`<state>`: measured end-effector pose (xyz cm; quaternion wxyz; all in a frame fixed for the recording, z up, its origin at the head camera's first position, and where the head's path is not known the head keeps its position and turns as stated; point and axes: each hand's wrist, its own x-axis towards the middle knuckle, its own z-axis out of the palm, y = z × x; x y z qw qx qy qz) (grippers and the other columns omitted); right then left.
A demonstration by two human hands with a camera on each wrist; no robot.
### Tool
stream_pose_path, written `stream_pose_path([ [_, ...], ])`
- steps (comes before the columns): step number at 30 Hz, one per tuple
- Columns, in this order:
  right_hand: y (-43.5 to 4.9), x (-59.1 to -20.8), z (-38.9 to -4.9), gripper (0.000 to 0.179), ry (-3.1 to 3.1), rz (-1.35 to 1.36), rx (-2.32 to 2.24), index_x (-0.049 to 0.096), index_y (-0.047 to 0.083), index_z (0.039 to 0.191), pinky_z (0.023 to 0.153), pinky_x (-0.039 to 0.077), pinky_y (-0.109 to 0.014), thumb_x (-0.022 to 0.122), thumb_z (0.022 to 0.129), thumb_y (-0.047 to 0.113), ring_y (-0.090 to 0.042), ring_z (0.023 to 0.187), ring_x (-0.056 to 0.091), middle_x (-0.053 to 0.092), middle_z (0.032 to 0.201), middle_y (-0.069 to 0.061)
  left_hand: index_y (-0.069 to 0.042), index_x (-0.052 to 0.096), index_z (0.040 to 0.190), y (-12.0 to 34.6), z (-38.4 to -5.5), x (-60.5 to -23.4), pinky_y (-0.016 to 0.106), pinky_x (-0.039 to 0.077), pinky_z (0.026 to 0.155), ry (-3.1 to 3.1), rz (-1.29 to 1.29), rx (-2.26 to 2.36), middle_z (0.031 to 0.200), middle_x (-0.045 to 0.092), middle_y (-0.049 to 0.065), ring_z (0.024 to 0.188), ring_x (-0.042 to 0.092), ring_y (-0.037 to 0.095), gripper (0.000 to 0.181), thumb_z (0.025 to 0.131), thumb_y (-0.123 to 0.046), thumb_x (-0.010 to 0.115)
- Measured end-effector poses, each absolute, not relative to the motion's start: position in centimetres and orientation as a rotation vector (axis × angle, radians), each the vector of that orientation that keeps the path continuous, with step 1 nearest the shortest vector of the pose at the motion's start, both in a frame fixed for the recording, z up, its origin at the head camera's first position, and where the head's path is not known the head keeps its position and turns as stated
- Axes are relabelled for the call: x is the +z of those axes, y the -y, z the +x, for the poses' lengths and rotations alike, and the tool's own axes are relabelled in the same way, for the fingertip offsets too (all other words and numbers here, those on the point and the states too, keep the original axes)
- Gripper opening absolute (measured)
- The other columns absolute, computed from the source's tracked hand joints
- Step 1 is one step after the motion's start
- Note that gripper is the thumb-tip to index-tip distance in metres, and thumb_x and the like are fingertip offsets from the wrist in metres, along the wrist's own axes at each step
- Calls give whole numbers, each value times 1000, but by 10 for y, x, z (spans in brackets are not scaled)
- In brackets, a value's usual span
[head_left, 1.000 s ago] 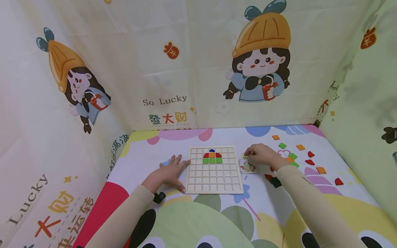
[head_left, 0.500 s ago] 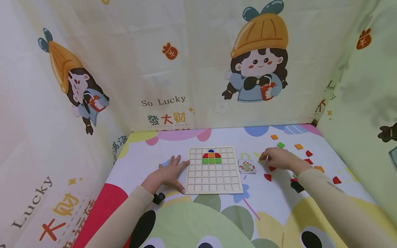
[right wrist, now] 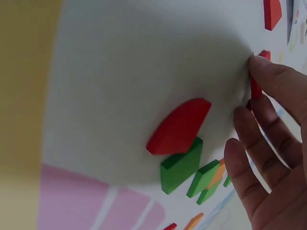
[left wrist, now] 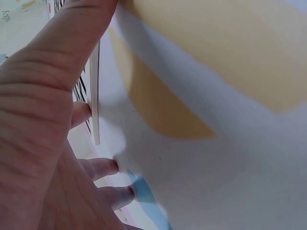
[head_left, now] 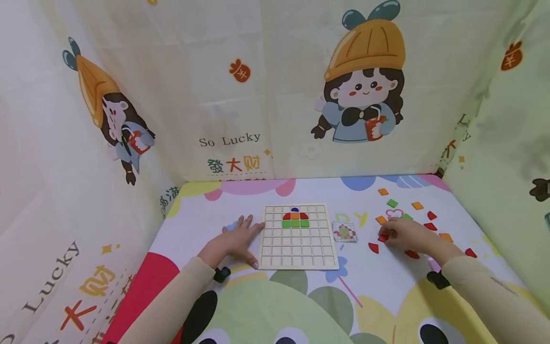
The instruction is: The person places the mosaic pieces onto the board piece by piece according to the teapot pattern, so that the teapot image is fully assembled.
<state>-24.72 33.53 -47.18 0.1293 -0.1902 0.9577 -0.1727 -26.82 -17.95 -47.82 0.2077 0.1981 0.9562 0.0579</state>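
Note:
A wooden grid board [head_left: 298, 247] lies on the table, with a blue half-round, an orange square, green squares and red quarter-rounds set in its upper middle cells. Against its left edge rests my left hand [head_left: 234, 243], fingers spread and thumb at the lower corner. Right of the board, my right hand [head_left: 406, 235] pinches a red quarter-round tile [right wrist: 255, 86] between thumb and fingers, at the table surface. Another red quarter-round tile [head_left: 373, 248] lies just left of it. A small pattern card [head_left: 345, 232] sits between the board and the right hand.
Orange, green and red tiles lie scattered over the table's right side, among them an orange tile [head_left: 417, 205], a green tile [head_left: 392, 203] and a red tile [head_left: 470, 252]. In the right wrist view a red tile [right wrist: 180, 127] leans over a green one [right wrist: 181, 167]. Fabric-covered walls surround the table.
My right hand has moved from above the card rightward to the scattered tiles and now pinches a red one. An orange tile beside it has come into sight. The left hand stays put.

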Motion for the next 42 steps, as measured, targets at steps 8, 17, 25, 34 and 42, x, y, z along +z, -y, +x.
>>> stream_pose_path([
  [8, -334, -472, -242, 18, -2801, -352, -695, 64, 16, 95, 70, 50, -26, 82, 89, 19, -20, 89, 55, 62, 90, 2, -33, 24, 165, 180, -267, -478, 88, 21, 104, -2666, 546, 176, 174, 7, 18, 158, 5, 49, 129, 60, -68, 90],
  [17, -317, -472, -241, 22, -2797, -192, -949, 70, 7, 107, 73, 53, -25, 78, 93, 22, -21, 91, 62, 72, 100, -5, -33, 24, 165, 179, -268, -478, 89, 22, 103, -2662, 566, 171, 173, 7, 19, 158, 6, 50, 129, 60, -69, 90],
  [25, -294, -470, -248, 29, -2694, -106, -1141, 68, 4, 116, 73, 54, -26, 74, 96, 24, -23, 94, 61, 72, 108, -10, -34, 24, 164, 180, -269, -480, 89, 21, 102, -2666, 560, 177, 174, 7, 19, 158, 5, 50, 129, 60, -69, 90],
  [34, -265, -470, -259, 24, -2647, -78, -1239, 69, 6, 114, 78, 55, -31, 73, 96, 22, -23, 91, 61, 72, 104, -9, -33, 24, 164, 180, -269, -480, 89, 22, 102, -2665, 566, 168, 173, 7, 19, 158, 5, 50, 129, 59, -69, 90],
  [42, -238, -470, -272, 23, -2602, -68, -1292, 71, 6, 113, 79, 55, -32, 73, 97, 23, -23, 90, 61, 73, 104, -9, -34, 23, 165, 180, -269, -479, 88, 22, 103, -2667, 562, 165, 173, 7, 19, 158, 6, 50, 129, 60, -69, 90],
])
